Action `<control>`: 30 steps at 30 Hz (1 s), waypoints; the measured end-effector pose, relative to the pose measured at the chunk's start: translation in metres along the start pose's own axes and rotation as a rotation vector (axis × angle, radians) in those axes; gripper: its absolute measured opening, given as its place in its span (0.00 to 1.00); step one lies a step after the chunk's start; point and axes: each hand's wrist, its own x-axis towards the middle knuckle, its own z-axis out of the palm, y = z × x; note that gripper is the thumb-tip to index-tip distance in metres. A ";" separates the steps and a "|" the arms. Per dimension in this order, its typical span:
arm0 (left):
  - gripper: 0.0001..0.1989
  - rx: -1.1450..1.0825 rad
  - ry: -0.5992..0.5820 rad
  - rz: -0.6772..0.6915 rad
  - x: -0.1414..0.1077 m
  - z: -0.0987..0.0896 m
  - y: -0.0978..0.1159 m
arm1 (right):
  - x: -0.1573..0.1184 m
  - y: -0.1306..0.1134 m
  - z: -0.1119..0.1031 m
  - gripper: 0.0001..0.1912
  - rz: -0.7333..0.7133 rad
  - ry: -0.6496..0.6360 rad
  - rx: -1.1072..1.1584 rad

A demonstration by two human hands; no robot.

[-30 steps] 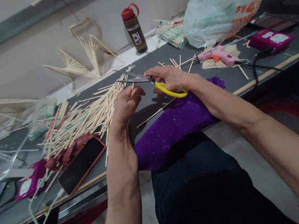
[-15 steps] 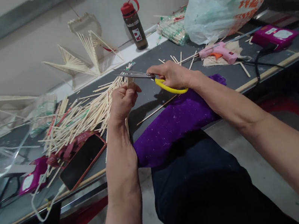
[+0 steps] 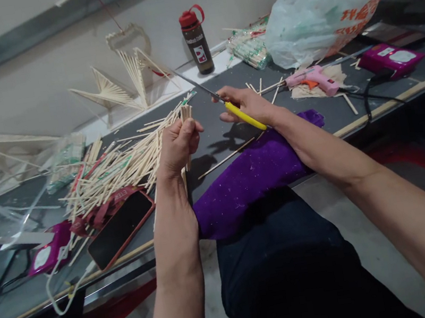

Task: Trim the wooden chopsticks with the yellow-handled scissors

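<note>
Clutching a bunch of thin sticks [image 3: 186,112], left hand [image 3: 180,141] closed around it, ends poking above the fist, over the dark table [image 3: 211,117]. Right hand [image 3: 247,105] grips yellow-handled scissors [image 3: 245,115], blades seemingly together, angled up, clear of the sticks. Step, I'd guess: trimming ends, no cut underway. Cutting would call for opened blades and a firm left fist. Around: loose stick pile [image 3: 125,167] leftward, purple cloth [image 3: 248,180] nearer, pink glue gun [image 3: 315,80] rightward, bottle [image 3: 197,43] behind.
</note>
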 end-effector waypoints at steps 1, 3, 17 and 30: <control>0.21 -0.006 -0.001 -0.010 0.000 -0.001 0.000 | 0.000 -0.001 0.000 0.23 0.011 -0.008 0.009; 0.21 -0.013 -0.003 -0.030 0.000 -0.002 0.000 | -0.001 -0.002 0.000 0.25 0.017 -0.025 -0.002; 0.10 -0.260 0.226 0.045 0.009 0.007 -0.001 | 0.001 0.004 0.003 0.28 0.207 0.025 -0.320; 0.11 -0.053 0.239 0.158 0.013 0.026 -0.017 | 0.002 0.008 0.003 0.27 0.228 0.032 -0.339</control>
